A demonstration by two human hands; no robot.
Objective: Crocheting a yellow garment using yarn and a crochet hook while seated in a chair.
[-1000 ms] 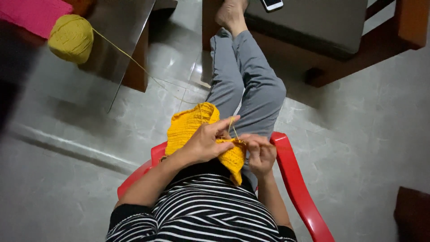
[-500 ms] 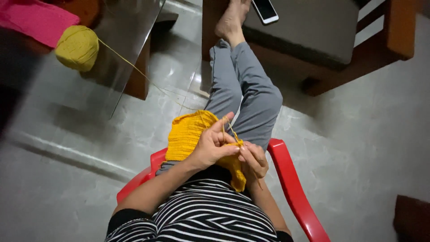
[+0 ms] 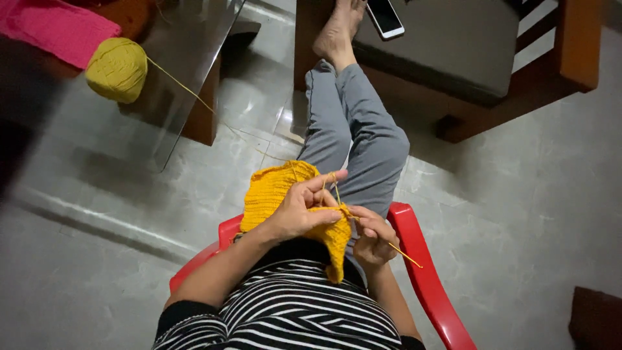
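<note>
at far left, on the glass counter (image 3: 188,97), a pink cloth (image 3: 55,29) and just right of it a ball of yellow yarn (image 3: 117,69). from the ball, one thin yarn strand (image 3: 194,97) running right and nearer, over the counter edge and down across the tiled floor (image 3: 162,194) toward the lap.

in the middle, near, a piece of yellow knitting (image 3: 272,194) lying on the lap, over grey trousers (image 3: 363,142), with one end hanging down in front of the striped black and white shirt (image 3: 304,311). left hand (image 3: 298,210) resting on top of the knitting, grip clenched on the fabric edge, index finger stretched out to the right, with yarn looped near its tip.

just right of it, right hand (image 3: 374,236), grip closed on a thin knitting needle (image 3: 402,251); needle tip pointing out to the right and nearer, past the red chair arm (image 3: 421,272). both hands touching or almost touching at the working edge of the knitting; cannot tell exactly how many needles are there.

farther away, legs stretched out, bare foot (image 3: 337,32) resting on a wooden seat with grey cushion (image 3: 453,45). a phone (image 3: 385,17) lying on that cushion, just right of the foot.
</note>
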